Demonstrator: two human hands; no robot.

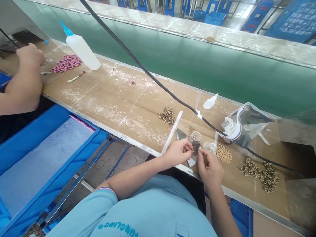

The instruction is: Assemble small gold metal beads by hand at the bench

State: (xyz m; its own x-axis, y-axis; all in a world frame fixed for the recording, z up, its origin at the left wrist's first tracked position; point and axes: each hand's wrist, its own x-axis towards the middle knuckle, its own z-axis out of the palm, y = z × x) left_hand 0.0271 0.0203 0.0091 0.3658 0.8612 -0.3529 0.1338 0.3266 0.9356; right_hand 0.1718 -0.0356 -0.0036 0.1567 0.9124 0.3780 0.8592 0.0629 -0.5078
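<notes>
My left hand (pixel 179 152) is over the bench's front edge, thumb and fingertips pinched on a tiny dark piece. Facing it, my right hand (pixel 210 167) is closed too, with something small and pale at its fingertips that I cannot make out. Just beyond them stand a small clear cup (pixel 195 136) and a second clear cup (pixel 209 146). Round beige pieces (pixel 223 153) lie right of the cups. A heap of small dark-and-gold pieces (pixel 259 172) is farther right, and a similar smaller pile (pixel 167 116) lies beyond my left hand.
A black cable (pixel 148 74) crosses above the bench. A clear bag (pixel 247 123), a small white bottle (pixel 210 101) and a large bottle (pixel 82 51) stand or lie farther back. Another person's arm (pixel 24 84) is at the left, near pink pieces (pixel 66 63).
</notes>
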